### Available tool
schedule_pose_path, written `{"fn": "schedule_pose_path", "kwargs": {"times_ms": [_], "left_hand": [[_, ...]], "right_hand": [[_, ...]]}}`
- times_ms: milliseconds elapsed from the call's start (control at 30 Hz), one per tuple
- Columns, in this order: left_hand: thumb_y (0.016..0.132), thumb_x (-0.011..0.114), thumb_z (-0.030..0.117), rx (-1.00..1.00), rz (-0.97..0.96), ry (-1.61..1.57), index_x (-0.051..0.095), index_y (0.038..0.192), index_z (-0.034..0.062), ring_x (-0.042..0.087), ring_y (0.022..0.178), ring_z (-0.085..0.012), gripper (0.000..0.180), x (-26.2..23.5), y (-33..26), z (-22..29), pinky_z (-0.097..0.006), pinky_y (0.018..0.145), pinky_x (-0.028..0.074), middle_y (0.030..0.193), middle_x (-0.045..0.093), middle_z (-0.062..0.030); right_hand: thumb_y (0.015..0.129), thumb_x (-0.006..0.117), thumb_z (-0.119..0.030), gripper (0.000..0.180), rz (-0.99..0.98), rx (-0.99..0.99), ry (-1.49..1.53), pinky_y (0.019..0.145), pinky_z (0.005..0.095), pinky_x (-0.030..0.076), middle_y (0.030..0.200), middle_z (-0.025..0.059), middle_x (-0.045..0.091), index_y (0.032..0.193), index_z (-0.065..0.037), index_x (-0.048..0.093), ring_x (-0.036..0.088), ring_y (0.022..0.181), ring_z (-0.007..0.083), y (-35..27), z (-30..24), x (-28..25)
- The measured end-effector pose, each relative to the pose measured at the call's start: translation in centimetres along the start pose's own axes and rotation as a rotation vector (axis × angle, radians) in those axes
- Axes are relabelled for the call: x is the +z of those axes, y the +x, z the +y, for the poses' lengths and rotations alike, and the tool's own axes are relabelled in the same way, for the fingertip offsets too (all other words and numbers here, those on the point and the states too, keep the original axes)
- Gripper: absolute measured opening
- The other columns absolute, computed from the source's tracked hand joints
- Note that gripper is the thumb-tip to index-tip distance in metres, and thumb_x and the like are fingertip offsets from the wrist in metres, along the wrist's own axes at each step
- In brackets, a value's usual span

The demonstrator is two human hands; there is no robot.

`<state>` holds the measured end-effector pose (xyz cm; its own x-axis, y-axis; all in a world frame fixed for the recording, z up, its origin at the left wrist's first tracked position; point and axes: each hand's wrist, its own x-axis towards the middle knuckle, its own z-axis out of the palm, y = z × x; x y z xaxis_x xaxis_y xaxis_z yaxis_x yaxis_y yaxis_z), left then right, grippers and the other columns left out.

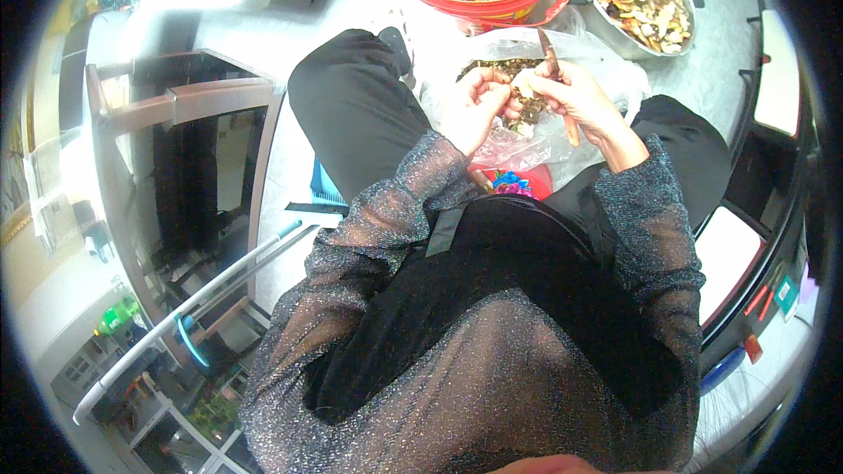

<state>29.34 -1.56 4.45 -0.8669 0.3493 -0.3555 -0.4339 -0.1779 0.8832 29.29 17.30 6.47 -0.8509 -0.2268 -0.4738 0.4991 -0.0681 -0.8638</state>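
Over an open clear plastic bag, my two hands meet close together. My right hand is closed round a small knife, whose narrow brown end points up and away from me. A pale piece, which looks like mushroom, sits between the hands. My left hand is closed, its thumb and fingers pinched at that piece; the exact grip is partly hidden. Beneath them, dark brown and pale bits lie in the bag between my knees.
Beyond the bag stand a red bucket with scraps inside and, to its right, a metal pot of cut pale and brown pieces. A white pole and a brown-framed glass-like panel are at left. Black furniture borders the right.
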Motion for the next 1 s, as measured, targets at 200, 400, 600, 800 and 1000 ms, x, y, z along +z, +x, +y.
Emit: {"fn": "schedule_pose_path", "kwargs": {"times_ms": [200, 400, 600, 800, 1000], "left_hand": [[0.089, 0.056, 0.005, 0.0, -0.029, 0.12, 0.049, 0.101, -0.0022, 0.061, 0.066, -0.0117, 0.015, 0.0, 0.1, -0.2, -0.024, 0.058, 0.052, 0.079, 0.06, -0.007], [0.089, 0.053, 0.002, -0.004, -0.043, 0.108, 0.049, 0.099, -0.002, 0.059, 0.062, -0.0105, 0.012, 0.1, 0.3, -0.3, -0.023, 0.055, 0.05, 0.076, 0.058, -0.0055], [0.088, 0.049, 0.0, 0.003, -0.05, 0.099, 0.049, 0.099, -0.0021, 0.059, 0.062, -0.011, 0.011, 0.0, 0.4, -0.5, -0.024, 0.055, 0.051, 0.077, 0.059, -0.0063], [0.088, 0.048, -0.001, 0.008, -0.033, 0.074, 0.05, 0.099, -0.0024, 0.059, 0.061, -0.0116, 0.011, -0.5, 0.7, -1.2, -0.024, 0.054, 0.051, 0.078, 0.06, -0.0077], [0.085, 0.059, 0.009, 0.061, -0.08, 0.597, 0.06, 0.088, -0.0001, 0.061, 0.066, -0.014, 0.01, -2.1, 4.2, -1.8, -0.027, 0.062, 0.051, 0.082, 0.063, -0.008]], "right_hand": [[0.087, 0.062, -0.026, 0.02, -0.028, -0.026, -0.011, 0.047, 0.0162, 0.031, 0.066, -0.006, 0.047, 0.091, -0.007, 0.058, 0.039, 0.056, 0.0019, 0.0, 0.2, 0.3], [0.087, 0.062, -0.026, 0.021, -0.008, -0.05, -0.073, 0.044, 0.0164, 0.03, 0.067, -0.0052, 0.048, 0.093, -0.005, 0.06, 0.04, 0.056, 0.0021, -0.2, 0.2, 0.7], [0.087, 0.061, -0.025, 0.021, -0.014, -0.073, -0.103, 0.045, 0.0166, 0.03, 0.067, -0.0056, 0.048, 0.093, -0.005, 0.06, 0.039, 0.056, 0.002, 0.4, 0.7, 0.4], [0.087, 0.062, -0.025, 0.019, 0.02, -0.024, -0.07, 0.048, 0.0166, 0.029, 0.065, -0.0068, 0.046, 0.091, -0.006, 0.06, 0.038, 0.055, 0.0014, 0.3, 0.5, 0.3], [0.087, 0.063, -0.028, 0.026, 0.063, 0.026, -0.136, 0.056, 0.0192, 0.036, 0.076, -0.0027, 0.055, 0.096, -0.004, 0.061, 0.045, 0.063, 0.0044, 0.6, -0.9, -1.4]]}}
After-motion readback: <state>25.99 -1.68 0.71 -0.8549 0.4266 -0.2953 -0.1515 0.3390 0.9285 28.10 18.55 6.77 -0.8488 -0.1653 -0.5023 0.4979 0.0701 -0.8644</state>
